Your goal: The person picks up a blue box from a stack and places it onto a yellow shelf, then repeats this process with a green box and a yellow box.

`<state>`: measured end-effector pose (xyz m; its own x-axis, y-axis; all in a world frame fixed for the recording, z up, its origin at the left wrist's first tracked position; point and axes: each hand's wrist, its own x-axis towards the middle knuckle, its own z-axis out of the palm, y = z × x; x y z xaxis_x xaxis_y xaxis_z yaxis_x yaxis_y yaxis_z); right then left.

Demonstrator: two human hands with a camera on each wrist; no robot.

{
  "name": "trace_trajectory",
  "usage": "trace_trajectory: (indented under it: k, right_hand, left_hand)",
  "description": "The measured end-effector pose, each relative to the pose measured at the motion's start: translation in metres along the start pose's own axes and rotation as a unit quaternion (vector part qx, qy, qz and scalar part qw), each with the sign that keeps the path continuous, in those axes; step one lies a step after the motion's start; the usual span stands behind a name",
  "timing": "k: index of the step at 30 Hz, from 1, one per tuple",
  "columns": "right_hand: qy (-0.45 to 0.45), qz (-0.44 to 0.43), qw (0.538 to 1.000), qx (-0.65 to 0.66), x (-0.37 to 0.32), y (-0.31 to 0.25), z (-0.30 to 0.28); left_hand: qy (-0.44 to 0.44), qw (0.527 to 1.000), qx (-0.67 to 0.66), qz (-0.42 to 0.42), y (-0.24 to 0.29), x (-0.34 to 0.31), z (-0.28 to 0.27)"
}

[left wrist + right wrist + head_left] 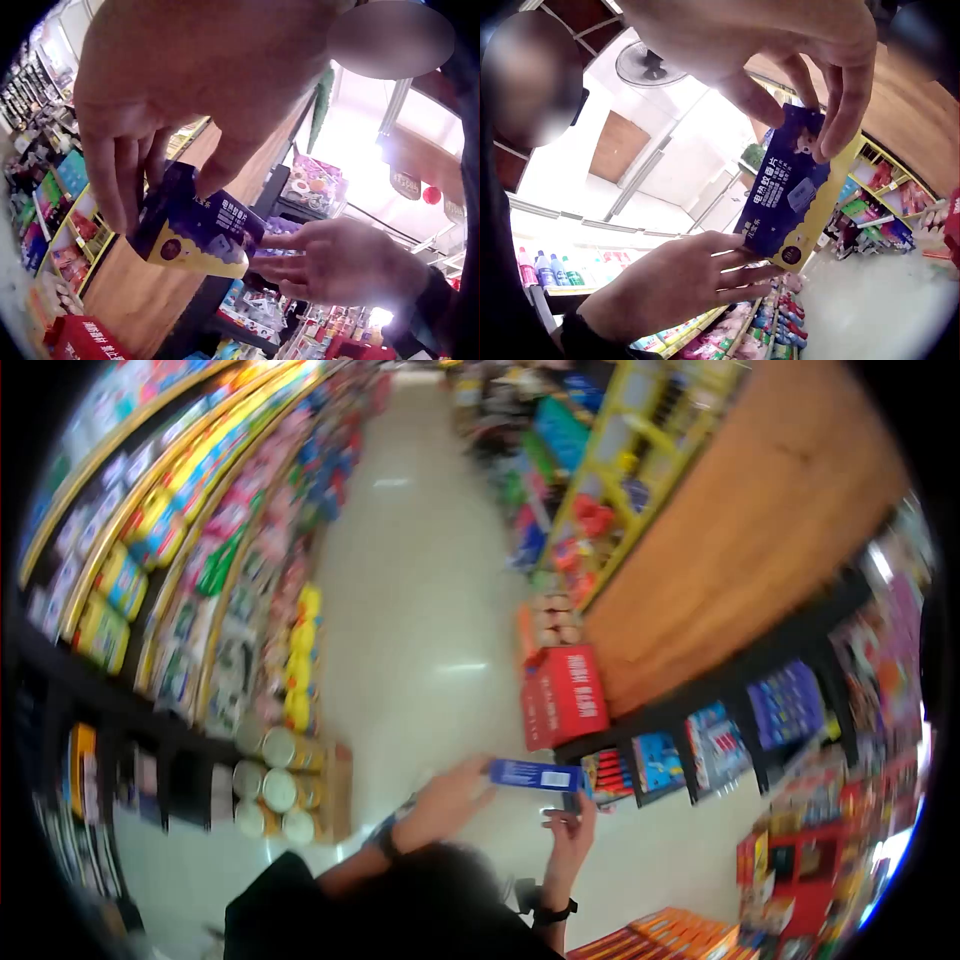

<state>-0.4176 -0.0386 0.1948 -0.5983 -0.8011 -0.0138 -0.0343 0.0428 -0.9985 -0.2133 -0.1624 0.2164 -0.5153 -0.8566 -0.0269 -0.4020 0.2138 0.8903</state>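
A dark blue and yellow box of electric mosquito mats [522, 773] is held up in front of the body, its barcode side facing the head camera. My left hand [450, 805] grips one end; in the left wrist view its thumb lies on the printed face and the fingers come round the far edge. At the other end, my right hand [570, 840] pinches the box between thumb and fingers, seen closely in the right wrist view. The printed front of the box [780, 195] shows white lettering and a small picture.
Stocked shelves [200, 560] line the left side of a pale-floored aisle [410, 590]. On the right, a red carton [565, 695] stands beside a wooden panel [750, 510] and a dark rack of packets [715, 745]. Stacked cans [283, 785] stand at lower left.
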Motion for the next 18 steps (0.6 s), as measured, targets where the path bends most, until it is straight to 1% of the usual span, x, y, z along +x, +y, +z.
trace_trajectory:
  k: [1, 2, 3, 4, 6, 7, 8, 9, 10, 11, 13, 14, 16, 18]
  right_hand:
    - [0.000, 0.010, 1.000, 0.015, 0.013, -0.002, 0.008]
    - [-0.014, 0.031, 0.999, -0.002, 0.027, 0.000, 0.012]
    - [-0.027, 0.045, 0.998, -0.019, 0.045, 0.002, 0.015]
    - [-0.034, 0.025, 0.999, -0.019, 0.063, 0.002, 0.024]
    - [-0.048, 0.025, 0.998, -0.041, 0.107, 0.006, 0.042]
    - [-0.039, 0.033, 0.997, -0.058, 0.121, 0.004, 0.043]
    - [-0.043, 0.021, 0.997, -0.063, 0.138, -0.004, 0.056]
    - [-0.039, 0.053, 0.997, -0.046, 0.155, -0.010, 0.065]
    - [-0.043, 0.048, 0.996, -0.056, 0.173, -0.020, 0.077]
    - [-0.041, 0.038, 0.996, -0.065, 0.194, -0.030, 0.089]
    - [-0.020, 0.030, 0.998, -0.052, 0.232, -0.035, 0.108]
    - [-0.024, -0.004, 0.998, -0.056, 0.249, -0.038, 0.120]
    - [-0.016, -0.007, 0.998, -0.053, 0.286, -0.038, 0.146]
    - [-0.022, -0.017, 0.998, -0.065, 0.318, -0.044, 0.171]
  left_hand:
    - [-0.004, 1.000, 0.002, -0.010, -0.012, 0.016, 0.001]
    - [-0.011, 1.000, 0.005, -0.018, -0.023, 0.031, 0.000]
    - [0.010, 1.000, -0.015, -0.005, -0.030, 0.045, -0.001]
    - [0.031, 0.999, -0.034, 0.015, -0.037, 0.063, -0.003]
    - [0.058, 0.997, -0.049, 0.012, -0.051, 0.106, -0.008]
    - [0.052, 0.997, -0.061, 0.011, -0.055, 0.121, -0.009]
    - [0.037, 0.997, -0.063, -0.009, -0.055, 0.134, -0.016]
    - [0.013, 0.998, -0.058, -0.015, -0.055, 0.158, -0.031]
    - [-0.014, 0.999, -0.048, -0.004, -0.053, 0.188, -0.045]
    - [-0.005, 0.999, -0.038, -0.001, -0.051, 0.214, -0.057]
    - [0.011, 1.000, -0.027, 0.000, -0.045, 0.246, -0.077]
    - [0.014, 0.999, -0.047, 0.005, -0.043, 0.261, -0.089]
    - [0.033, 0.995, -0.088, 0.010, -0.043, 0.297, -0.110]
    - [0.047, 0.993, -0.104, -0.013, -0.055, 0.328, -0.122]
